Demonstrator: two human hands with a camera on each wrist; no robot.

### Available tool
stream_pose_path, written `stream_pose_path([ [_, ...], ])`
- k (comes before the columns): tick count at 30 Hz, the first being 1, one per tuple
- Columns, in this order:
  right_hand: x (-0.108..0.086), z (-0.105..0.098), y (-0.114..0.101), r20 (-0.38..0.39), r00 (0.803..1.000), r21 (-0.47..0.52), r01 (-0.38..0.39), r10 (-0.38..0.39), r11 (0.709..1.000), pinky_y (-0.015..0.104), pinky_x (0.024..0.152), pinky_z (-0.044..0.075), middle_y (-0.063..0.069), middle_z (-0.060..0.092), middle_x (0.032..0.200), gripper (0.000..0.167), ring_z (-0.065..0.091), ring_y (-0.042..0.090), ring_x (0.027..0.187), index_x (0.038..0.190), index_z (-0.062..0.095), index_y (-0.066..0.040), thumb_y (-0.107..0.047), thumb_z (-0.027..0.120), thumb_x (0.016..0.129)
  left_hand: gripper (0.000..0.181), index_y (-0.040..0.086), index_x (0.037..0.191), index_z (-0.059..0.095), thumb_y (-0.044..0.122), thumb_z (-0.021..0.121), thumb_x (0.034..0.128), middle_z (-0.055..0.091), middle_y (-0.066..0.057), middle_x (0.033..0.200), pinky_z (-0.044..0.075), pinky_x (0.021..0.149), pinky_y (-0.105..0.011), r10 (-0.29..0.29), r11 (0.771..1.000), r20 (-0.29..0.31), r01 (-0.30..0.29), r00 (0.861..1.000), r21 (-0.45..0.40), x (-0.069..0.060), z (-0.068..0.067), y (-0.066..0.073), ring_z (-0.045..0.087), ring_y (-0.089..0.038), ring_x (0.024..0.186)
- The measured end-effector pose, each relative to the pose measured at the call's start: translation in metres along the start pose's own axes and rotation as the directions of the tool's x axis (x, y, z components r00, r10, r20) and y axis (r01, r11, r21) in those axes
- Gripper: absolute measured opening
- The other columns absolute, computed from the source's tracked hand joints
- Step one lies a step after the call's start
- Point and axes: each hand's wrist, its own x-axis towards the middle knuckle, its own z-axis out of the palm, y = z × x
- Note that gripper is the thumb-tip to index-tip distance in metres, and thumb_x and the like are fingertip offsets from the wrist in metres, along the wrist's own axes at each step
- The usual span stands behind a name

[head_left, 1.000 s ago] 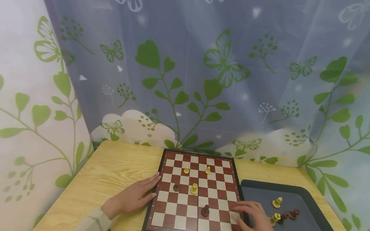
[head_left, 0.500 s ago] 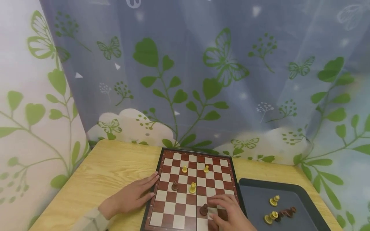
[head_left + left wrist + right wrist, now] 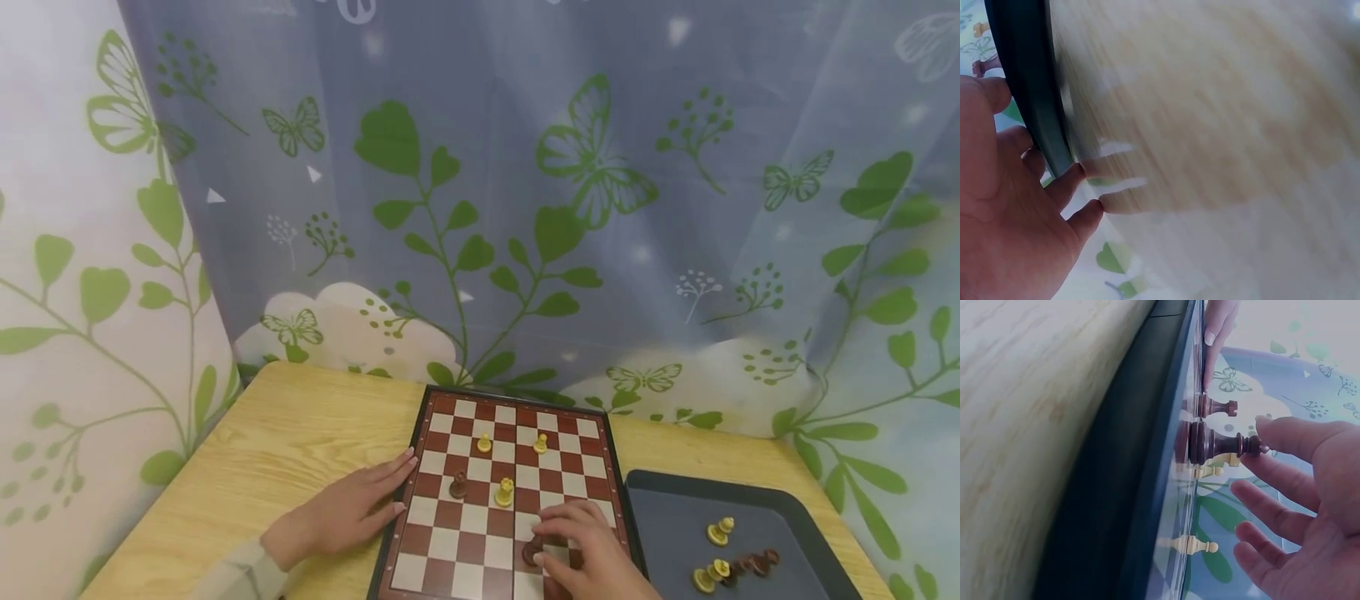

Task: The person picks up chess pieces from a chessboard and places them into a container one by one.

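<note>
On the checkered chessboard (image 3: 460,577), my right hand (image 3: 592,550) has thumb and forefinger at the top of a dark brown chess piece (image 3: 1216,444), pinching it. That piece stands upright on the board; its other fingers hang apart from it in the right wrist view. My left hand (image 3: 352,510) rests along the board's left edge, fingers fairly straight. A dark rook (image 3: 458,485) stands further up the board, beside a larger yellow piece (image 3: 504,492). Two yellow pawns (image 3: 484,444) stand toward the far side.
To the right of the board sits a dark tray (image 3: 667,483). It holds two yellow pieces (image 3: 721,531) and dark brown pieces (image 3: 757,562) lying together. A wooden table (image 3: 315,417) lies beneath, with a leaf-patterned curtain (image 3: 480,208) behind it.
My right hand has moved left from the board's right edge to the dark piece, and its fingers have closed in on the top. The left hand and the board's pieces have stayed put.
</note>
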Motion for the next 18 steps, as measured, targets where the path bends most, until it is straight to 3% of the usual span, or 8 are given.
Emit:
stream_pose_path([
  [10,0.0021,-0.0025,-0.0058,0.007,0.999,-0.035,-0.051,0.051,0.998,0.046,0.093,0.051,0.002,0.063,0.127,0.017,0.048,0.032,0.118,0.108,0.075,-0.024,-0.033,0.073,0.094,0.060,0.006,0.160,0.031,0.040,0.039,0.1103,0.026,-0.012,0.167,0.037,0.114,-0.060,0.002,1.000,0.024,-0.003,1.000,0.007,0.0017,0.0015,0.0021,0.039,-0.037,0.147],
  [18,0.0060,-0.0034,-0.0085,-0.006,1.000,-0.027,-0.026,0.026,0.999,0.052,0.090,0.050,0.005,0.063,0.129,0.012,0.048,0.035,0.119,0.103,0.076,-0.026,-0.034,0.073,0.094,0.060,0.005,0.159,0.032,0.038,0.040,0.1101,0.028,-0.012,0.167,0.038,0.114,-0.059,0.008,1.000,0.000,-0.008,1.000,0.020,0.0009,0.0004,-0.0003,0.038,-0.035,0.147],
])
